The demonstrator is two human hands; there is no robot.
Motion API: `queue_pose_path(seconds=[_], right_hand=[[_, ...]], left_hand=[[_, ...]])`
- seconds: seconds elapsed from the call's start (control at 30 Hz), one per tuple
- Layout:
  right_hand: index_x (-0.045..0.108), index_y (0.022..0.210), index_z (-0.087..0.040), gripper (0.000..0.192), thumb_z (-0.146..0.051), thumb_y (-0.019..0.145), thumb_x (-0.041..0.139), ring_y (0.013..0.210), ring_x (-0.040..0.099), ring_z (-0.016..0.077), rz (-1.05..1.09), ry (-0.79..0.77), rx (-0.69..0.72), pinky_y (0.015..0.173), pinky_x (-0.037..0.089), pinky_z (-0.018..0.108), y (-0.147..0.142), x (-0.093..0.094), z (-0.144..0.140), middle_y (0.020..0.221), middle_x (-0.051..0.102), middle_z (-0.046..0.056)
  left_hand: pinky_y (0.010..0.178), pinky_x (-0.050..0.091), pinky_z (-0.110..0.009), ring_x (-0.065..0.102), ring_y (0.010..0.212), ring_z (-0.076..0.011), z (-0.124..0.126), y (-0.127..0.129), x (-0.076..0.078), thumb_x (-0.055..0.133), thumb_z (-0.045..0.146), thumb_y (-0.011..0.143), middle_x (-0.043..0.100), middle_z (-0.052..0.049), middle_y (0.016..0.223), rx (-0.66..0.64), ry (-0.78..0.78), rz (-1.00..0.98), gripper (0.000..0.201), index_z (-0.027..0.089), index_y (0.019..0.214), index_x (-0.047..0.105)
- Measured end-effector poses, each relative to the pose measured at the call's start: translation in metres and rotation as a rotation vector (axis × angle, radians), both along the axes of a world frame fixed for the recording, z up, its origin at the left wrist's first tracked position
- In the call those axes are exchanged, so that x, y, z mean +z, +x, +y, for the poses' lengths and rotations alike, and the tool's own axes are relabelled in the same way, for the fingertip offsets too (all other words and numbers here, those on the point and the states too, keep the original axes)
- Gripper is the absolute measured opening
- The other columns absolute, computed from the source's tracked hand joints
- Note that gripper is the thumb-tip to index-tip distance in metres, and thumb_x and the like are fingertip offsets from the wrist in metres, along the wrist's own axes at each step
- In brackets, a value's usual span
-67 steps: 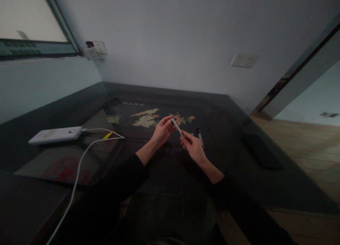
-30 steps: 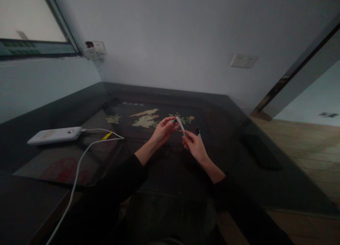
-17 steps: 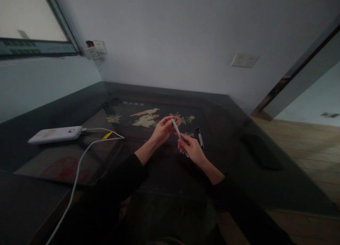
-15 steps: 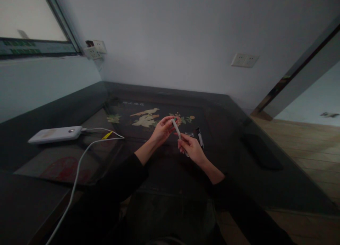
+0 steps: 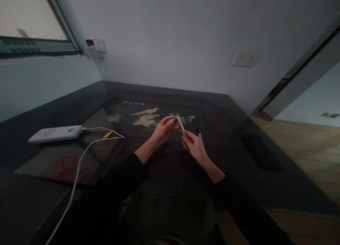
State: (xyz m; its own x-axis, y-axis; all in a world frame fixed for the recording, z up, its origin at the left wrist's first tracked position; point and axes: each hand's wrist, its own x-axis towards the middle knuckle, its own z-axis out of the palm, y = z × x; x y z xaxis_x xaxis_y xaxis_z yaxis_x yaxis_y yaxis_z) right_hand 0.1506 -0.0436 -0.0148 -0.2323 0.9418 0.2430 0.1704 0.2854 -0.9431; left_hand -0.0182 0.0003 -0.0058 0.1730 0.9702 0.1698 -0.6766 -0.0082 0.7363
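Note:
My right hand grips a slim white stick-like object by its lower part and holds it tilted above the dark glass table. My left hand pinches a small dark piece right at the stick's upper tip. A dark pen-like item with a pale end lies on the table just beyond my right hand. Both sleeves are black.
A white power bank lies at the table's left, with a white cable running toward me and a yellow tag. A flat black device rests at right. Wall sockets sit behind; a wooden floor is at right.
My right hand has tilted the white stick and raised it slightly, bringing its tip against my left fingers. The small dark piece now shows in my left fingertips.

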Motion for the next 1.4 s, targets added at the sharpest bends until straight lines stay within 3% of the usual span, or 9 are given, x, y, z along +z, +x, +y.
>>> queue_pose_path(seconds=[0.27,0.43,0.87,1.2,1.4], right_hand=[[0.062,0.122,-0.011,0.043,-0.038,0.089,0.053,0.050,0.050,0.0087,0.014,-0.025,0.132,0.049,0.043,0.022,-0.006,0.006,-0.009,0.063,0.054,-0.003],[0.062,0.122,-0.013,0.044,-0.041,0.089,0.054,0.051,0.050,0.0089,0.048,-0.065,0.204,0.049,0.043,0.023,-0.007,0.009,-0.011,0.064,0.055,-0.002],[0.064,0.116,-0.013,0.043,-0.043,0.087,0.056,0.045,0.047,0.0082,0.053,-0.008,0.010,0.043,0.037,0.022,-0.001,-0.001,0.000,0.060,0.052,-0.004],[0.062,0.120,-0.013,0.044,-0.042,0.088,0.055,0.046,0.044,0.0069,0.052,-0.062,0.173,0.042,0.034,0.020,-0.005,0.009,-0.010,0.062,0.050,-0.004],[0.062,0.121,-0.014,0.045,-0.044,0.089,0.054,0.046,0.043,0.0070,0.057,-0.085,0.214,0.041,0.033,0.020,-0.007,0.008,-0.011,0.062,0.050,-0.004]], left_hand=[[0.073,0.052,-0.024,0.068,0.088,-0.0148,0.000,0.001,0.003,0.089,0.032,0.057,0.072,-0.005,0.101,0.020,-0.010,0.001,0.044,0.017,0.091,0.066],[0.075,0.052,-0.025,0.067,0.092,-0.0163,0.000,0.001,0.002,0.089,0.032,0.057,0.072,-0.006,0.103,0.029,-0.012,-0.015,0.045,0.018,0.092,0.066],[0.070,0.051,-0.021,0.067,0.085,-0.0121,-0.001,0.001,0.001,0.088,0.030,0.059,0.070,-0.003,0.096,0.019,-0.013,-0.010,0.041,0.017,0.091,0.066],[0.066,0.049,-0.021,0.066,0.081,-0.0122,-0.002,0.002,0.005,0.092,0.036,0.049,0.072,-0.004,0.098,0.025,-0.031,-0.017,0.053,0.018,0.091,0.065],[0.070,0.050,-0.023,0.065,0.081,-0.0120,-0.003,0.002,0.005,0.090,0.033,0.055,0.070,-0.002,0.094,0.037,-0.025,-0.025,0.047,0.018,0.092,0.066]])
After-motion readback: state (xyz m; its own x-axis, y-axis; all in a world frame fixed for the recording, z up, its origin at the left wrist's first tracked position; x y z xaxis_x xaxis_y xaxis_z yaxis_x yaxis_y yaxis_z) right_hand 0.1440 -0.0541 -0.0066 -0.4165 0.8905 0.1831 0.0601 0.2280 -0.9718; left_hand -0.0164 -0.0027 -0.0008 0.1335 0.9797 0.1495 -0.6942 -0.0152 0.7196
